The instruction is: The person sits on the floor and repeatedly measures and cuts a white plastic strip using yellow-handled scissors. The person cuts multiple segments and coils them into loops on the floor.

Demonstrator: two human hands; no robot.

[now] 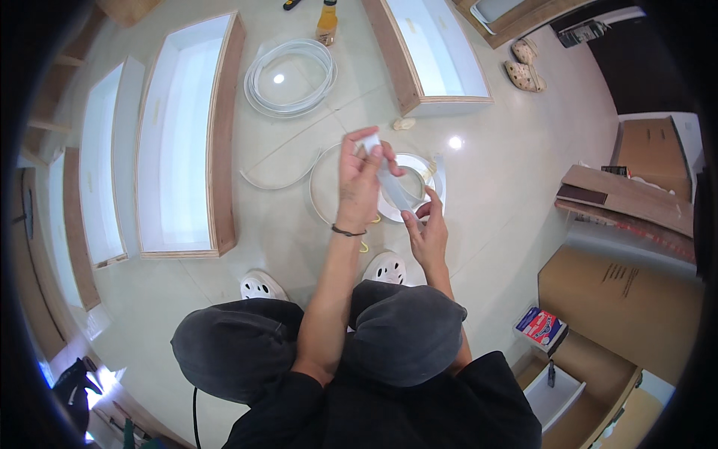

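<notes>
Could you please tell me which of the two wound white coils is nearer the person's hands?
The flat coil partly hidden behind the held white strip; the other, looser coil lies farther off, near the amber bottle.

White roll (416, 162), two o'clock: partly hidden behind white strip (394, 188). Black object (291, 4), near twelve o'clock: cut off, unidentifiable. Wooden box (400, 71), one o'clock: far end cut off. White shoe (388, 267), five o'clock: heel hidden by knee (410, 337).

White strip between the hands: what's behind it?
Behind the white strip, a white roll shows its upper rim and part of its open centre. The strip covers a band across its left side; the right hand hides some of its lower right.
</notes>
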